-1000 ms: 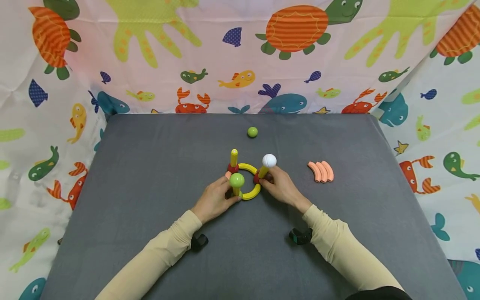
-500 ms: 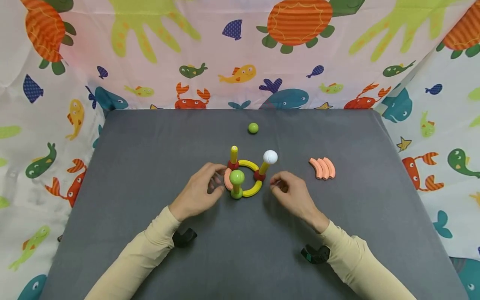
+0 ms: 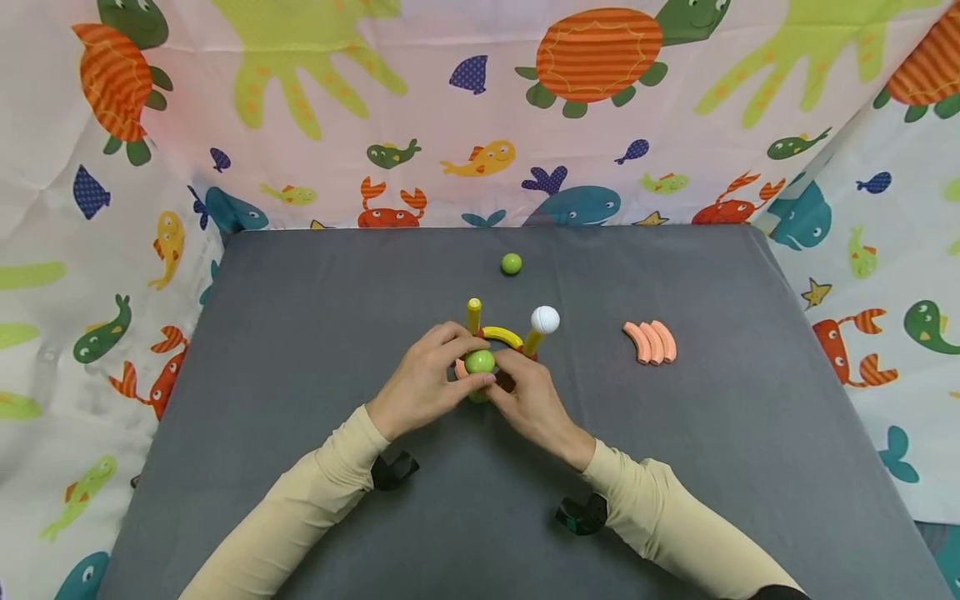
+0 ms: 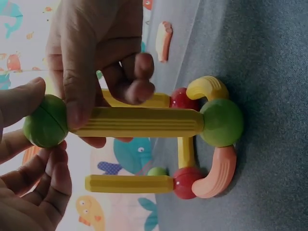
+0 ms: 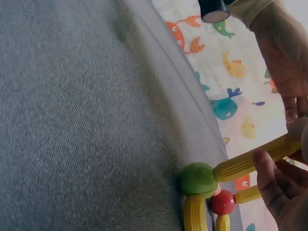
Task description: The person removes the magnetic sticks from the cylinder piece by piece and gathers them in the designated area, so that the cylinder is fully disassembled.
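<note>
At the table's middle stands a ring of curved pieces joined by balls, with upright rods on it. My left hand (image 3: 423,375) pinches the green ball (image 4: 45,122) on top of the front yellow rod (image 4: 144,121) between thumb and fingers. Just beneath that ball, my right hand (image 3: 536,404) grips the rod's upper part. The rod's foot meets a lower green ball (image 4: 222,122), which joins a pink curved piece (image 4: 217,173) and a yellow one (image 4: 207,87). Behind, a white ball (image 3: 545,319) tops another rod; the third rod (image 3: 474,315) has a bare top.
Several pink curved pieces (image 3: 650,342) lie side by side to the right. A loose green ball (image 3: 512,264) sits near the back edge of the grey table (image 3: 337,283). Patterned cloth (image 3: 315,179) hangs behind and at the sides.
My hands were at the ring's lower joints, then drew apart to either side of it. Now both have come together at the top of the front rod and hold its ball and shaft.
</note>
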Available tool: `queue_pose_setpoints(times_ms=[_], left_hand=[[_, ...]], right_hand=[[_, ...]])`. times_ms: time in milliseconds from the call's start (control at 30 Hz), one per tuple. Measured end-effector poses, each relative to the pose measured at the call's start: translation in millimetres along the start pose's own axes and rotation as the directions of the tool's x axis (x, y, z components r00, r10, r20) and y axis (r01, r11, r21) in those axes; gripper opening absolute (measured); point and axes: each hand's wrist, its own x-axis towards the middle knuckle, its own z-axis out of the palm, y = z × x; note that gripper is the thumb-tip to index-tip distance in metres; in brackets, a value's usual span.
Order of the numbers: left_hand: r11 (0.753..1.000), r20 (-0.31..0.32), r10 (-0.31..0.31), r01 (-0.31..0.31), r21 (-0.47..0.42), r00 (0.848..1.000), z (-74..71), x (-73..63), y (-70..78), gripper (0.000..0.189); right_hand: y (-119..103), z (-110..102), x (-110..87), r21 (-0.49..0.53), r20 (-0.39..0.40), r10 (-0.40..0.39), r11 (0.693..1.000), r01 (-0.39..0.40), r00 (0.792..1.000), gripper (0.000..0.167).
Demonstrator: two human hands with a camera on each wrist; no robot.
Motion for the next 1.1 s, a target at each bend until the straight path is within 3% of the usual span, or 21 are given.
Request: queue_pose_setpoints(times_ms=[133,233,333,400,433,500,567,667,733,800,867,933,1033,1100], left_hand=[[0.999,-0.028,-0.004,0.002,-0.038,1.000,-2.5,0.4,0.2,0.034],[0.993,-0.111,-0.050,0.037,-0.115,0.993,-10.2,5.1,3.0,0.034],[0.972,-0.197,-0.155,0.113,-0.207,0.968,-24.4,12.2,2.0,0.036],[0.941,-0.212,-0.269,0.210,-0.266,0.940,-31.7,18.3,-7.0,0.037],[0.917,-0.198,-0.336,0.272,-0.291,0.921,-33.0,21.4,-14.8,0.036],[0.830,-0.124,-0.485,0.410,-0.378,0.866,-30.3,27.6,-35.3,0.035],[0.724,-0.038,-0.614,0.544,-0.424,0.788,-21.8,33.1,-59.1,0.036],[0.559,0.095,-0.751,0.705,-0.435,0.654,-5.7,39.3,-89.0,0.037],[0.485,0.144,-0.803,0.774,-0.407,0.579,3.0,43.2,-101.4,0.037],[0.419,0.172,-0.836,0.807,-0.416,0.522,8.9,48.1,-109.1,0.036],[0.368,0.183,-0.853,0.812,-0.453,0.489,12.8,53.9,-113.6,0.036],[0.330,0.193,-0.860,0.804,-0.494,0.472,14.6,59.7,-115.9,0.036],[0.292,0.212,-0.861,0.791,-0.538,0.462,15.4,65.8,-118.1,0.039],[0.290,0.215,-0.857,0.783,-0.550,0.468,14.7,66.2,-117.9,0.040]], right_hand=[[0.5,1.1,2.3,-0.007,-0.031,-0.037,0.999,0.037,0.999,0.009],[0.4,-1.1,2.9,0.022,-0.029,-0.040,0.999,0.041,0.999,0.013],[-0.2,-3.2,2.7,0.046,-0.019,-0.031,0.998,0.031,0.999,0.018],[0.2,-3.6,2.0,0.050,-0.013,-0.031,0.998,0.031,0.999,0.018],[0.0,-3.9,1.5,0.050,-0.007,-0.030,0.998,0.030,1.000,0.019],[0.0,-3.4,0.2,0.047,-0.001,-0.036,0.998,0.036,0.999,0.021],[-0.7,-2.5,-1.2,0.051,0.011,-0.044,0.998,0.044,0.999,0.022],[-2.6,-1.7,-2.2,0.055,0.042,-0.045,0.998,0.042,0.998,0.022],[-3.9,-1.7,-1.8,0.059,0.065,-0.042,0.998,0.038,0.997,0.020],[-4.7,-2.0,-0.7,0.056,0.079,-0.041,0.998,0.037,0.996,0.018],[-4.8,-2.8,0.2,0.052,0.080,-0.041,0.998,0.037,0.996,0.016],[-4.4,-4.2,0.6,0.049,0.076,-0.038,0.998,0.034,0.996,0.015],[-3.6,-6.9,0.6,0.044,0.073,-0.027,0.999,0.024,0.997,0.015],[-3.0,-8.9,0.6,0.037,0.073,-0.022,0.999,0.019,0.997,0.016]])
